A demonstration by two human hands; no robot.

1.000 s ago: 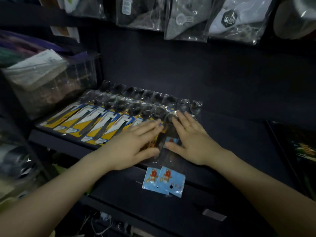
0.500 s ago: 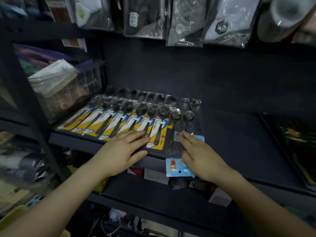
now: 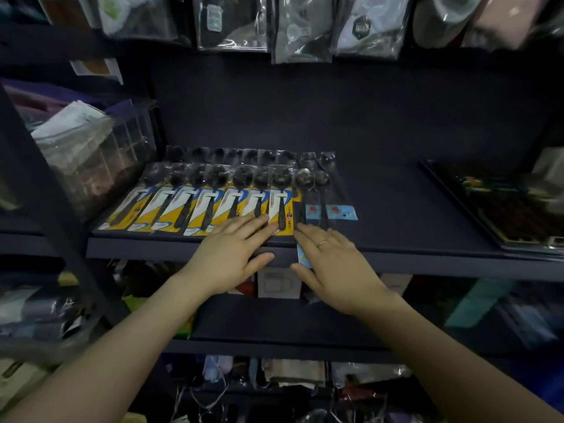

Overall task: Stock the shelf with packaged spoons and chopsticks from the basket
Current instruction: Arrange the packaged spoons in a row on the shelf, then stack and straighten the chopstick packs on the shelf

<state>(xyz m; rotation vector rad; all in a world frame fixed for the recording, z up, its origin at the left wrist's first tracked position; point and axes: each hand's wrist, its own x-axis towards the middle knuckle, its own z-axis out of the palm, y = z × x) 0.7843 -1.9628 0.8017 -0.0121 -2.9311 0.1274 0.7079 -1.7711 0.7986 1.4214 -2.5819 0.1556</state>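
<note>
Several packaged spoons with yellow and white cards (image 3: 213, 206) lie side by side on the dark shelf (image 3: 396, 209), with a second row of spoon packs (image 3: 232, 155) behind them. To their right lie clear spoon packs with blue cards (image 3: 331, 210). My left hand (image 3: 232, 254) lies flat at the shelf's front edge, fingertips on the rightmost yellow pack (image 3: 279, 209). My right hand (image 3: 332, 264) lies flat beside it, fingers straight, over the lower end of a blue-card pack (image 3: 303, 257) that overhangs the edge. No basket is in view.
A clear plastic bin (image 3: 91, 160) of packets stands at the shelf's left end. A dark tray-like pack (image 3: 500, 206) lies at the right. Bagged goods (image 3: 305, 25) hang above. Lower shelves (image 3: 274, 328) hold boxes and clutter.
Both hands have slid back toward the shelf's front edge. The blue-card packs now lie further in on the shelf. The camera has pulled back and tilted up.
</note>
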